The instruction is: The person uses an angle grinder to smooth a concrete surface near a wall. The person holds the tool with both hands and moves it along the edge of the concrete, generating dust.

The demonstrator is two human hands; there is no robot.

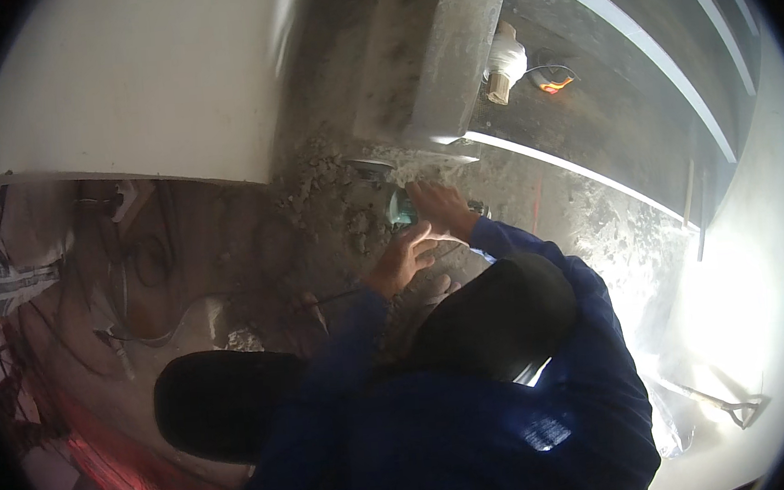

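My right hand [442,209] is closed around a teal, rounded object [401,207] low over the dusty floor. The object's kind is not clear, because my fingers cover its middle. Just below and to the left, my left hand [401,261] has its thumb and fingers apart, the fingertips close to my right wrist. Whether it touches the object cannot be made out. A dark, flat, rounded piece [371,167] lies beyond the teal object, against rubble at the foot of a concrete block.
Steps with bright edges [580,170] rise at the right. A white wrapped bundle [506,56] and an orange item [552,83] lie on one. Cables [155,337] trail at left, above red mesh [144,481]. Strong light glares at right, near a bent rod [741,409].
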